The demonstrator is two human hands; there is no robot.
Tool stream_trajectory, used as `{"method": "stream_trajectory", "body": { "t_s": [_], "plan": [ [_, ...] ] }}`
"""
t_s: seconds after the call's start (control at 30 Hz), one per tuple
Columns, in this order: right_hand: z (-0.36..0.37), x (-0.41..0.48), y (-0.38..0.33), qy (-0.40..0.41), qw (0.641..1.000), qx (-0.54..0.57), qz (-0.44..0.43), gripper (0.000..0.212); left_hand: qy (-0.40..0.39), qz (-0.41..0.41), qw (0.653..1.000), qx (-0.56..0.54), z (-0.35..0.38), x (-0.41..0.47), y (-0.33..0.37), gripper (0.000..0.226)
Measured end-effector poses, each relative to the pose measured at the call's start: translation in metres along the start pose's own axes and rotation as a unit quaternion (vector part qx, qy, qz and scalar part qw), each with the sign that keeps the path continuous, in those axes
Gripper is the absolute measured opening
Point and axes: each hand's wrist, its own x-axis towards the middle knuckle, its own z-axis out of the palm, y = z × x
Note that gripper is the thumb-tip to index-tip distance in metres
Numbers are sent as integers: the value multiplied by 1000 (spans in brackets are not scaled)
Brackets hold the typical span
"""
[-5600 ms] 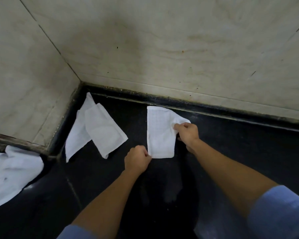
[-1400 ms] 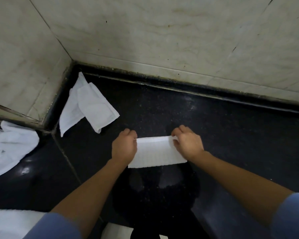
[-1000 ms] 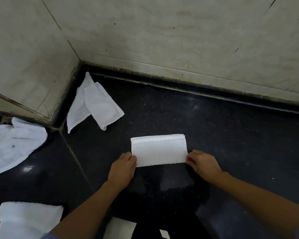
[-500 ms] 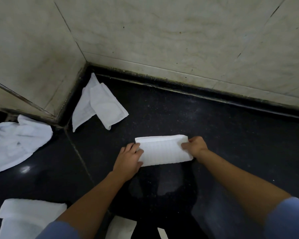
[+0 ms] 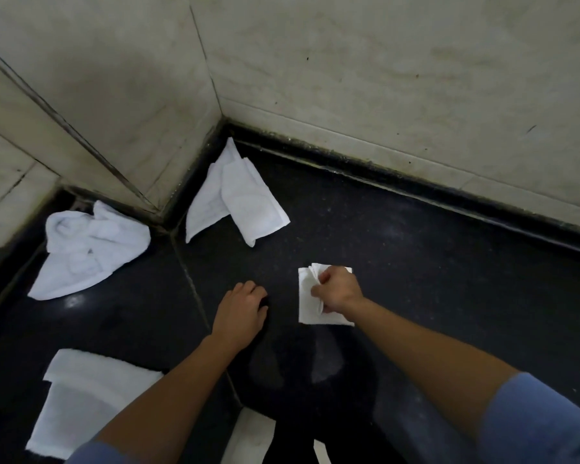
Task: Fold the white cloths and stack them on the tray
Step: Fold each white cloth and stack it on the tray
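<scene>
The right hand (image 5: 337, 289) pinches the folded cloth (image 5: 307, 311) near its left edge. Its grip is closed on the layers, I think so that the fold does not open. The cloth lies on the dark bench (image 5: 449, 279). The left hand (image 5: 241, 313) rests on the bench just beside it, fingers loosely bent, holding nothing. The corner cloths (image 5: 245, 202) and a crumpled cloth (image 5: 87, 242) wait further left. I cannot find the tray.

The person wore light blue sleeves: the left sleeve (image 5: 92, 454) and right sleeve (image 5: 543, 423) each ended near the elbow, the forearms (image 5: 426, 346) below them bare.
</scene>
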Motion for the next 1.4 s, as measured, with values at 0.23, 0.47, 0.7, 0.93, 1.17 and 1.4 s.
{"method": "stream_trajectory", "body": {
  "t_s": [0.23, 0.47, 0.7, 0.93, 1.17, 1.4],
  "plan": [
    [25, 8, 9, -24, 996, -76, -48, 23, 7, 15, 1000, -16, 2, 5, 5, 23],
    [-7, -4, 80, 192, 839, -352, -367, 38, -82, 149, 982, 82, 21, 24, 45, 55],
    [-13, -5, 106, 114, 810, -473, -328, 52, -98, 171, 971, 139, 33, 29, 30, 64],
    [-33, 22, 24, 62, 878, -404, -250, 50, -46, 154, 982, 101, 22, 27, 19, 50],
    [-33, 30, 4, -67, 932, -339, -104, 35, 2, 122, 986, 115, 1, 26, -14, 36],
    [-77, -28, 47, 5, 976, -190, -109, 20, 0, 135, 986, 101, -29, 39, 24, 27]
  ]
}}
